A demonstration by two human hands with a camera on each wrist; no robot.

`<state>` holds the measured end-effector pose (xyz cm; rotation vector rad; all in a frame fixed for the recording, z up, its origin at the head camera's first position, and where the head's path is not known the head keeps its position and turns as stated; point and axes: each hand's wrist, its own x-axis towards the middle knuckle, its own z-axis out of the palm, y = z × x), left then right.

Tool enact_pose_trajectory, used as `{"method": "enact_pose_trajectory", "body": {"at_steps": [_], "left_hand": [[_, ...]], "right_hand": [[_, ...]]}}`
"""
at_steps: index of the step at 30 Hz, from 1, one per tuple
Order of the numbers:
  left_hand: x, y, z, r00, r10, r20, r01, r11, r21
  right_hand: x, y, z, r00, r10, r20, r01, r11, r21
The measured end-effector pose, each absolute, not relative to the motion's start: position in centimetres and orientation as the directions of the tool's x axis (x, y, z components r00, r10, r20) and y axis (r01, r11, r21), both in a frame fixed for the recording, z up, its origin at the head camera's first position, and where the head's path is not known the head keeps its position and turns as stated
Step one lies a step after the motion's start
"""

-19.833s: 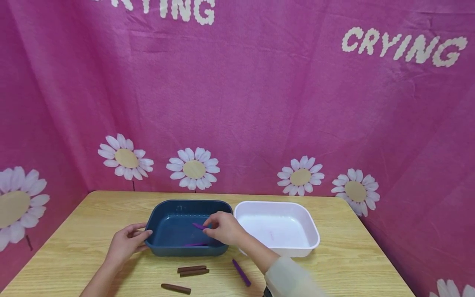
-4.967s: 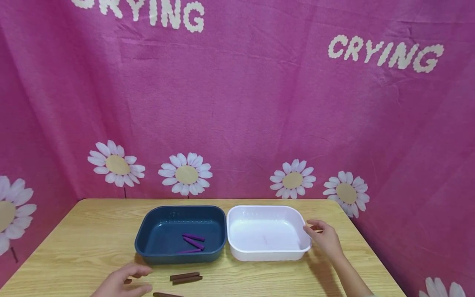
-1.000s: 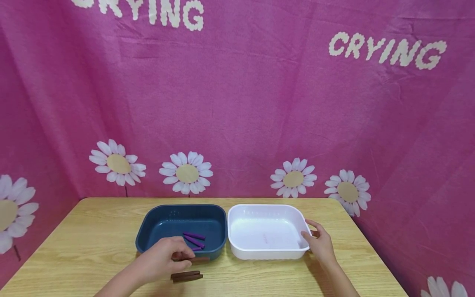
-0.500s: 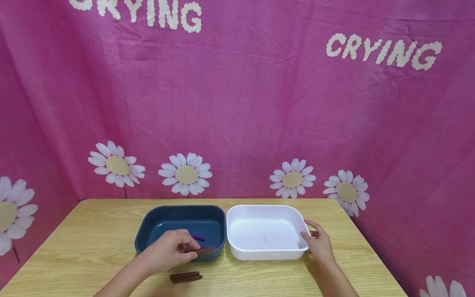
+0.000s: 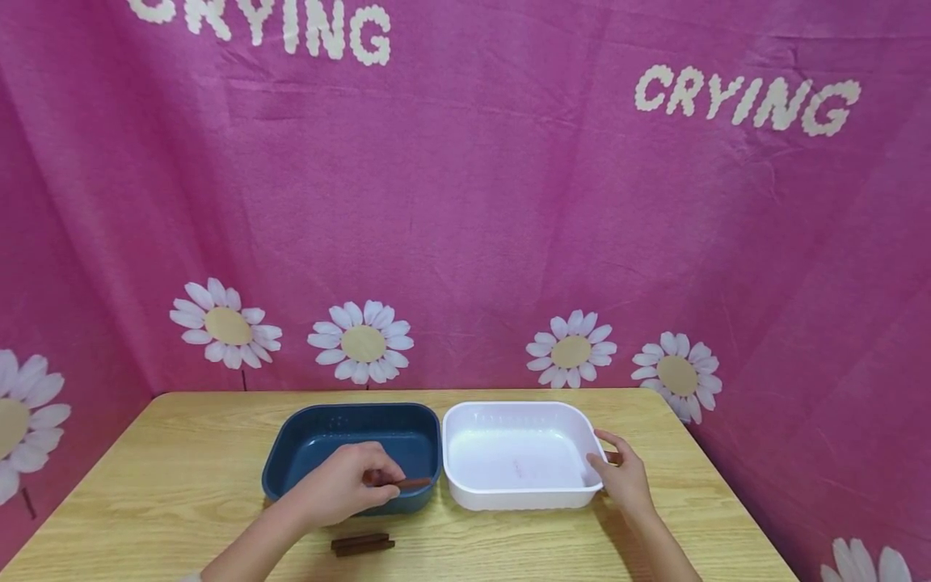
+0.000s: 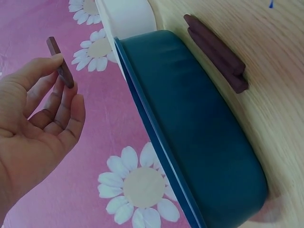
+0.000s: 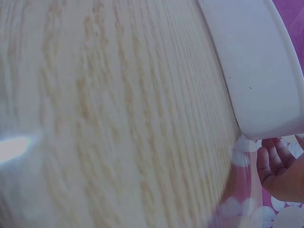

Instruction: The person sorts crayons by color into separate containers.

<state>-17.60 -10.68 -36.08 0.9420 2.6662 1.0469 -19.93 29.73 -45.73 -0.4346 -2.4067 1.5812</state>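
Observation:
My left hand (image 5: 347, 485) pinches a brown crayon (image 5: 417, 483) between thumb and fingers, above the front right part of the dark blue tray (image 5: 347, 406). In the left wrist view the crayon (image 6: 53, 46) sticks up past the thumb, beyond the tray's rim. My right hand (image 5: 627, 481) grips the right side of the white tray (image 5: 520, 499), its thumb over the rim and fingers outside. Two more brown crayons (image 5: 364, 545) lie side by side on the table in front of the blue tray. The purple crayons seen earlier in the blue tray are hidden behind my left hand.
The two trays stand side by side, rims close together, on a light wooden table (image 5: 182, 453). A pink cloth (image 5: 465, 202) with daisies and lettering hangs behind the table and along both sides.
My left hand picked up the single brown crayon from the table and has carried it up and right over the blue tray. The right hand has kept its place on the white tray over the last second.

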Motion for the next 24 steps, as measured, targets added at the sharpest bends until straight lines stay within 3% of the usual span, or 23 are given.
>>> {"method": "enact_pose_trajectory", "body": {"at_steps": [24], "left_hand": [[-19.3, -8.4, -35.7, -0.823, 0.556, 0.113, 0.482, 0.580, 0.657]], "right_hand": [[-20.0, 29.7, -45.9, -0.926, 0.374, 0.040, 0.112, 0.375, -0.920]]}}
